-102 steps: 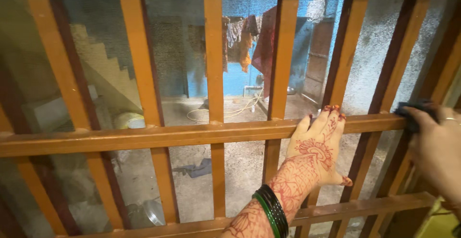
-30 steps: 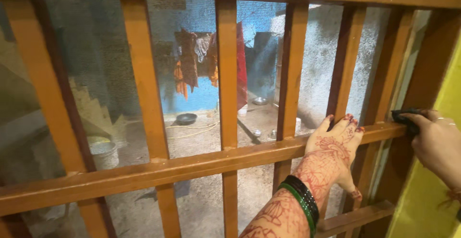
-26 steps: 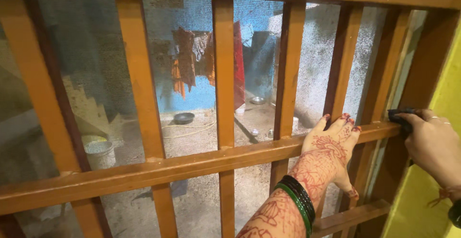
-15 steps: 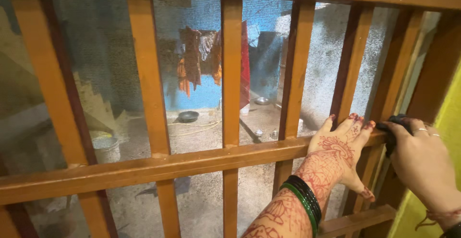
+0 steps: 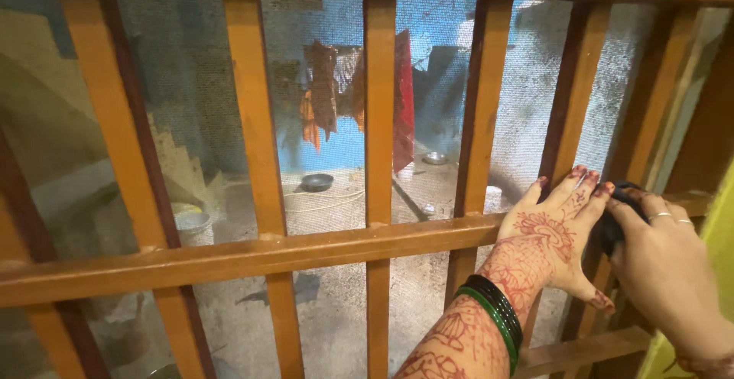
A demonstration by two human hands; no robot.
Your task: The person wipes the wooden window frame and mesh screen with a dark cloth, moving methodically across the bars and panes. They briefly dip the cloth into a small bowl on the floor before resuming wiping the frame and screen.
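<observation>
Right hand (image 5: pixel 664 260) closed over small dark cloth (image 5: pixel 616 222), soft, bunch it. Left hand (image 5: pixel 552 245) at 9 o'clock, flat open on orange-brown wooden crossbar (image 5: pixel 252 257).

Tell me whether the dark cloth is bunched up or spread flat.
Bunched up. The dark cloth shows only as a small wad under the right hand, pressed on the wooden rail beside the left hand.

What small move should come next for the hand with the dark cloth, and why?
Probably the left hand should slide leftward along the horizontal wooden rail: the right hand presses the dark cloth on that rail right against the left fingertips, which block its path.
</observation>
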